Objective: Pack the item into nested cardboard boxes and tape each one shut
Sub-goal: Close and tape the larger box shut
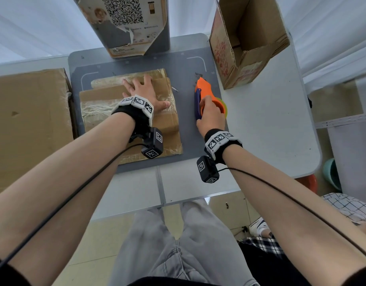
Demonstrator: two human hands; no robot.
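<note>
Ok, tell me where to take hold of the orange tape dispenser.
Take the orange tape dispenser by its handle at the near end, coming from the near right as the right hand does. Its pointed front end faces away, and the tape roll sits at the right.

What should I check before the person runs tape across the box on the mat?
1. Left hand pressing the small cardboard box flat: ok.
2. Right hand gripping the orange tape dispenser: ok.
3. Dispenser touching the box: not ok, it sits on the grey mat beside it.
4. Flaps fully closed: cannot tell, the hand covers the seam.
5. Free tape end ready: cannot tell.
6. Open box at far right, ready for nesting: ok.
</note>
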